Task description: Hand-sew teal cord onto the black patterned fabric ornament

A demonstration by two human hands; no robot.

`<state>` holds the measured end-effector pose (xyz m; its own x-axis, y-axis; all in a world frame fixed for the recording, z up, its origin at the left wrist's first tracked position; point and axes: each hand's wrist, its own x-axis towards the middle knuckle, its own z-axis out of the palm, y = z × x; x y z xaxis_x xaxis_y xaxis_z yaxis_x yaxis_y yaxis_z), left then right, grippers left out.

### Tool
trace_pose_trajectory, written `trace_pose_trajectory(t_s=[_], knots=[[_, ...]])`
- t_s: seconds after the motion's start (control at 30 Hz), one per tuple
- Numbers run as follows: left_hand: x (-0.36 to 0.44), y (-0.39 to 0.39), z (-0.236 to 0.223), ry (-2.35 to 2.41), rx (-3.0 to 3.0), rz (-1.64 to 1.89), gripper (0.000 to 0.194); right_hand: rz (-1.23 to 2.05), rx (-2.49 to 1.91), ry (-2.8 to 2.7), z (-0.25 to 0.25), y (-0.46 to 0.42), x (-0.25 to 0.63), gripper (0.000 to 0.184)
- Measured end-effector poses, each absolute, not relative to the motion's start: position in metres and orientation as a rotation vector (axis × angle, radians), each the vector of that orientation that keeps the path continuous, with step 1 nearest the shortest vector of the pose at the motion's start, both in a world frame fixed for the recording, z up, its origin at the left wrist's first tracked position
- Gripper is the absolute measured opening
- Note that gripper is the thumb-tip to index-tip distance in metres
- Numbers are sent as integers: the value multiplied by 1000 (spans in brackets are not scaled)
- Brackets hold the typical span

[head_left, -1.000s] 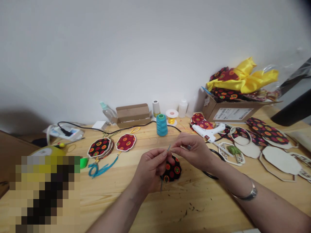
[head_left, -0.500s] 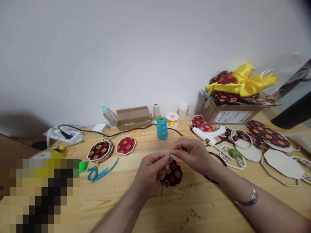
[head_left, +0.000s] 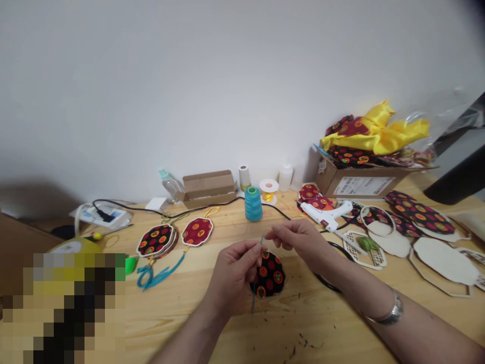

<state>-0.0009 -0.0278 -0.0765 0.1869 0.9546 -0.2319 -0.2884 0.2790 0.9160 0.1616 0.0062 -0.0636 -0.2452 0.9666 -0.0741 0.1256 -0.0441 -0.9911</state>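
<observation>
My left hand (head_left: pixel 240 260) pinches a thin bundle of blue thread (head_left: pixel 253 298), whose short upper end sticks up past the thumb and whose tail hangs below the palm. Just to the right of that upper end is my right hand (head_left: pixel 293 236), its thumb and forefinger pressed together and the other fingers curled; any fine strand between them is too small to make out. Under the hands lies a scalloped black fabric piece (head_left: pixel 271 275) with red and orange flower patterns, partly covered by my left hand. A cone of teal thread (head_left: pixel 253 205) stands upright behind them.
Finished-looking pendants (head_left: pixel 197 232) with blue tassels lie left. A white glue gun (head_left: pixel 328 215), wooden frames (head_left: pixel 366 250) and white cut shapes (head_left: pixel 445 260) lie right. Behind stand a spool of yellow cord (head_left: pixel 269 187), bottles and a cardboard box (head_left: pixel 364 184) of fabric.
My right hand's fingertips have come away from the upper end of the blue thread, a little up and to the right. My left hand keeps its pinch, and the view has shifted slightly.
</observation>
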Motion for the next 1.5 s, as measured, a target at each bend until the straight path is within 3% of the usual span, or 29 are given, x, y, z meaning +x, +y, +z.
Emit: trace_pose_trajectory(t_s=[0.27, 0.53, 0.8, 1.2, 1.4, 1.5], knots=[[-2, -29, -78, 1057, 1033, 1031, 22, 1617, -1113, -1295, -63, -2, 154, 25], [-1, -30, -76, 1076, 1063, 1000, 23, 1562, -1146, -1227, -64, -4, 148, 16], [-1, -30, -76, 1098, 1101, 993, 23, 1485, -1117, -1251, -59, 0, 154, 18], [1, -27, -75, 1298, 1318, 929, 20, 1715, -693, -1047, -51, 3, 169, 19], [-5, -25, -72, 1493, 1448, 1353, 23, 1565, -722, -1069, -51, 6, 172, 15], [-6, -28, -69, 1404, 1288, 1322, 16, 1517, -742, -1095, -52, 7, 171, 15]])
